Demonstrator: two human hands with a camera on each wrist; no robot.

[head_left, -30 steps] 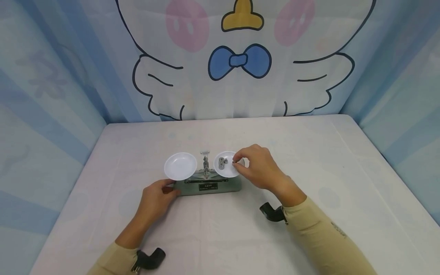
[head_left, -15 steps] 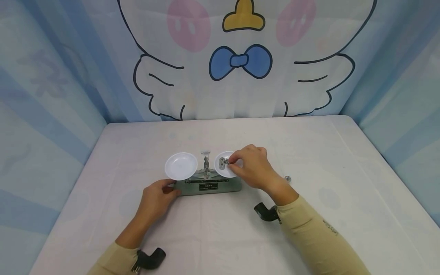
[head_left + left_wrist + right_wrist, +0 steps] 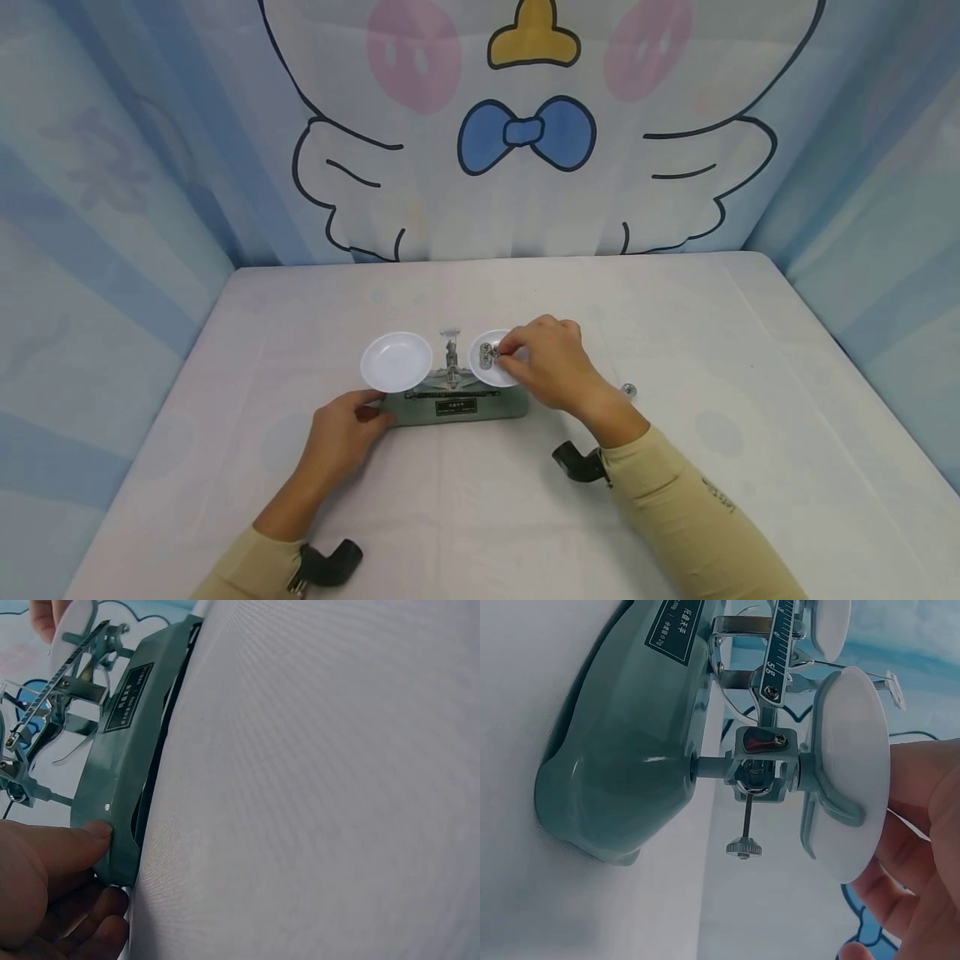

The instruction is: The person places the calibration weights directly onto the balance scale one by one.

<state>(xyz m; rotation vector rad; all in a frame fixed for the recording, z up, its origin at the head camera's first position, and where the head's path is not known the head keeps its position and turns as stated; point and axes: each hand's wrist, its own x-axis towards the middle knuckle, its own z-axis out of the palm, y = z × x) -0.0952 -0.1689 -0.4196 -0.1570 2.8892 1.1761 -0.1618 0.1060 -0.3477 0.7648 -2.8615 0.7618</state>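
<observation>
fingertips (image 3: 501,353) of the right hand (image 3: 551,367) are drawn together over the right pan (image 3: 491,367) of the balance scale (image 3: 450,392), pinching a small metal weight (image 3: 497,354) that sits in or just above the pan; the head view is too small to tell whether the weight touches the pan. a second small metal weight (image 3: 485,355) stands in the same pan just beside it, toward the centre post (image 3: 451,360). from the right wrist view the right pan (image 3: 851,769) shows edge-on with curled fingers (image 3: 919,847) beyond its rim, and the weights are hidden there. the left hand (image 3: 341,435) rests against the left end of the scale's green base (image 3: 457,407), its thumb (image 3: 60,838) pressed on the front corner of the base (image 3: 124,765) and the other fingers tucked under that end, lightly curled. the left pan (image 3: 395,362) is white and holds nothing visible. the scale stands near the middle of a table (image 3: 675,333) covered in white cloth. a small silvery piece (image 3: 628,388) lies on the cloth to the right of the right wrist, apart from the scale. both forearms wear beige sleeves (image 3: 675,508), with a black camera mount (image 3: 573,461) at the right wrist. behind the table hangs a blue and white cartoon backdrop (image 3: 525,133).
</observation>
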